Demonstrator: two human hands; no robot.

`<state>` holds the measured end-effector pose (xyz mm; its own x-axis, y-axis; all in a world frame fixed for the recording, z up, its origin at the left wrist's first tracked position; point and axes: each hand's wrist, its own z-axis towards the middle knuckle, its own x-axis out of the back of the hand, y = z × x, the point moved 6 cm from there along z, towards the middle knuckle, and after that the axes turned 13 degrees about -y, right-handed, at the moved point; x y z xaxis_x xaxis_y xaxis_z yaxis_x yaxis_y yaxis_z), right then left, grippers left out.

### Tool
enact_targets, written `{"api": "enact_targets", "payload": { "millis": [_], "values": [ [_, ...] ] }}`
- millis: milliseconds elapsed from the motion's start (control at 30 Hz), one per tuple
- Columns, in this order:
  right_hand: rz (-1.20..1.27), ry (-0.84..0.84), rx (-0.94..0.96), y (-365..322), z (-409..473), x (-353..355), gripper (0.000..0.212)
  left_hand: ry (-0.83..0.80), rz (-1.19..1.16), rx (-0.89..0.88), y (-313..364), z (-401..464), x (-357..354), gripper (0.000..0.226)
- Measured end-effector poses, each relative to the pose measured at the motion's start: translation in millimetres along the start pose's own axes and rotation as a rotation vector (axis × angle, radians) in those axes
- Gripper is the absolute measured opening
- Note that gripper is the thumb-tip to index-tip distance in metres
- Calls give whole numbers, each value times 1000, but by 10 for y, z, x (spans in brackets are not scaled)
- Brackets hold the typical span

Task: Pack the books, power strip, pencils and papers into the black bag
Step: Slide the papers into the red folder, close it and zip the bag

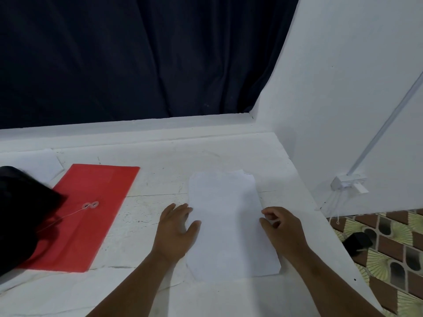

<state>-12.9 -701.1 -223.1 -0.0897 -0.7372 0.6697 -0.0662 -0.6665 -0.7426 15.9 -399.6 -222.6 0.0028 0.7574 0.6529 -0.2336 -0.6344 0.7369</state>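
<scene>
1. Head view, papers: the loose stack of white paper sheets (231,225) lies flat on the white painted table (160,175), right of centre, straight ahead of the person. Long axis runs away from the body, tilted slightly to the left at the far end. Top sheets are fanned; far edge ragged.
2. Head view, left hand (177,227): palm down, fingers straight and spread, resting on the table at the stack's left long edge. Thumb overlaps the paper; fingertips touch the edge.
3. Head view, right hand (280,225): at the right long edge, fingers curled inward. Looks like pinching or nudging the edge, but blur hides whether any sheet is actually held: cannot tell.
4. Key relation: the stack sits between both hands, one per long side, both about equally near. My read: squaring up the sheets before lifting.
5. Head view, target: the black fabric bag (20,216) is at the far left edge, well apart from the papers, overlapping a flat red plastic string-tie envelope (96,211). Left hand is nearer the bag, so the carry goes leftward across the table, over the envelope.
6. Risk: loose sheets may slide apart on lift unless both edges are gripped.
7. Books, power strip and pencils: not visible.
</scene>
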Motion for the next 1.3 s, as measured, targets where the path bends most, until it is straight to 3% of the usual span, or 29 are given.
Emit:
{"api": "enact_targets", "payload": {
  "millis": [167,367,567,667,833,1000,1167,1300],
  "values": [
    [-76,8,66,-366,32,-148,18,-71,-319,260,-126,50,137,20],
    [-42,-94,225,-1133,160,-642,23,-17,-284,162,-300,12,694,28],
    [4,-226,340,-1955,367,-1376,25,85,-166,70,-678,112,1773,34],
    [43,-271,365,-2462,488,-1840,27,125,-29,96,-953,187,2508,20],
    [112,-336,396,-3329,718,-2652,29,103,204,150,-1487,310,3693,26],
    [184,-349,393,-3974,983,-3368,30,-25,323,252,-2167,498,4516,27],
    [228,-413,263,-4402,1296,-3989,30,-117,381,288,-2658,889,5010,29],
    [246,-502,111,-4560,1527,-4413,37,-251,365,429,-3156,1318,5217,36]
  ]
}}
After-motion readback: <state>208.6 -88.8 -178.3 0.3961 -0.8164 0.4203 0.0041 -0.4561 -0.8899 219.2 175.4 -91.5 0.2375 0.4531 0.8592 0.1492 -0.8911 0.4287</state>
